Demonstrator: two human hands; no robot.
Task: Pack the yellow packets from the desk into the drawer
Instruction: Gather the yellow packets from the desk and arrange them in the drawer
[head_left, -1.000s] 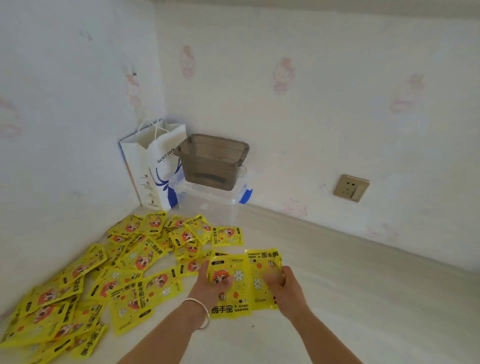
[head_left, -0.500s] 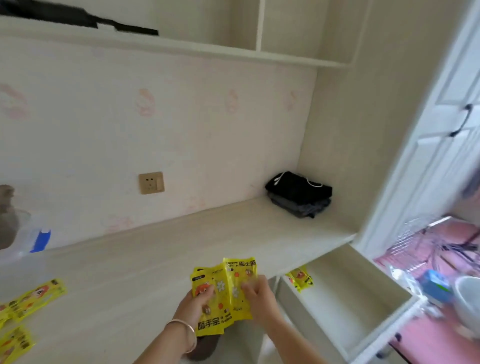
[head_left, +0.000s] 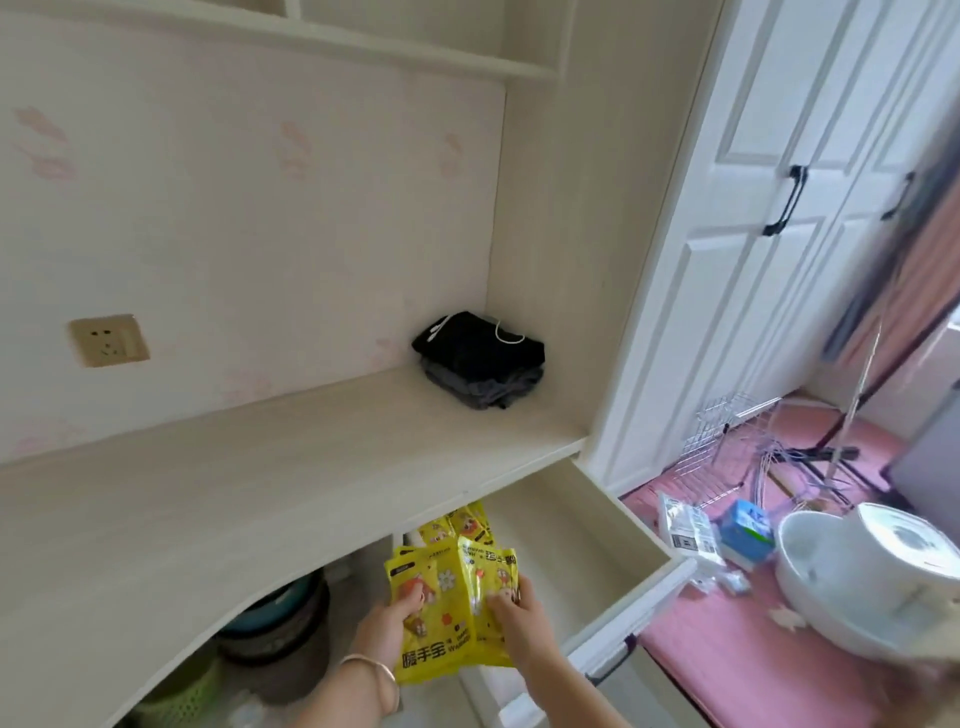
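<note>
Both hands hold a small stack of yellow packets low in the view, over the left end of the open drawer. My left hand, with a bangle at the wrist, pinches the stack's left side. My right hand grips its right side, thumb on top. A few more yellow packets lie inside the drawer at its back left, partly hidden under the desk edge. The pale wooden desk runs across the left half of the view.
Folded dark clothes sit in the desk's far right corner. A wall socket is at the left. Baskets and a basin stand under the desk. White wardrobe doors, a white bowl and clutter on a pink mat lie to the right.
The view has swung right from the packet pile to the drawer. Both hands carried the stack off the desk and lowered it over the open drawer.
</note>
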